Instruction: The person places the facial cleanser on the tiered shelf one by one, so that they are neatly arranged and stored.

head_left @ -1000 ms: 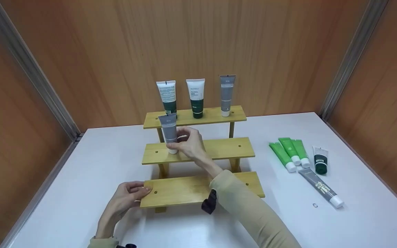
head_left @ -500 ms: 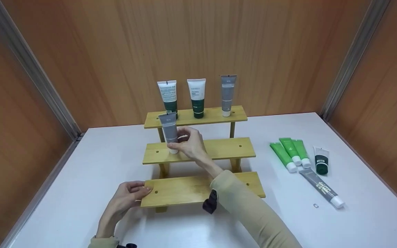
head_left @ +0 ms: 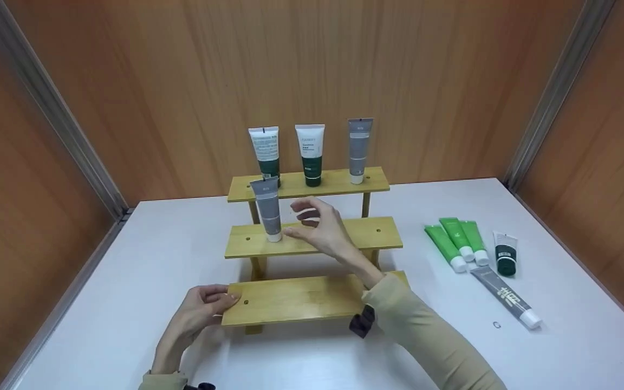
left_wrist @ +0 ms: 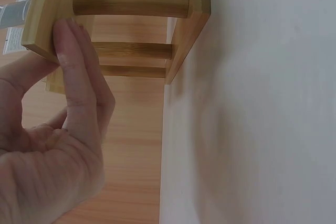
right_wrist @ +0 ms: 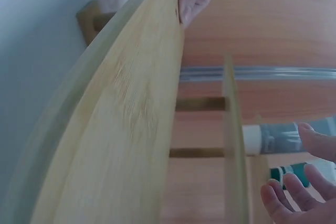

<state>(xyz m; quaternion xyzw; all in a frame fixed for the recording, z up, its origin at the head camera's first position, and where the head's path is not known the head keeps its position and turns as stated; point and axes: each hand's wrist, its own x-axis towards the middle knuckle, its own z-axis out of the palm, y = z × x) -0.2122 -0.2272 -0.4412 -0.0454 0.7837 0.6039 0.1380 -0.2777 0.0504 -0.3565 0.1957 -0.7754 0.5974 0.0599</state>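
Observation:
A wooden three-tier stand (head_left: 301, 299) is in the middle. A grey tube (head_left: 267, 208) stands cap down at the left of its middle shelf. Just right of that tube is my right hand (head_left: 325, 230), fingers parted and holding nothing; the right wrist view also shows this hand (right_wrist: 310, 187) apart from the tube (right_wrist: 283, 139). My left hand (head_left: 190, 317) pinches the left end of the bottom shelf, thumb on top and fingers beneath, as the left wrist view shows of the hand (left_wrist: 63, 129) and board (left_wrist: 47, 19). The top shelf (head_left: 333, 181) bears two white-and-green tubes (head_left: 312, 154) and a grey one (head_left: 359, 149).
Several tubes lie on the white table at the right: green ones (head_left: 456, 238), a white-and-dark-green one (head_left: 505, 253) and a grey one (head_left: 507, 297). A small ring (head_left: 496, 325) lies near them. Wooden panels (head_left: 182, 81) enclose the table at the back and sides.
My right hand has let go of the grey tube on the middle shelf and moved to the right. The tube stays upright there. My left hand keeps its grip on the bottom shelf.

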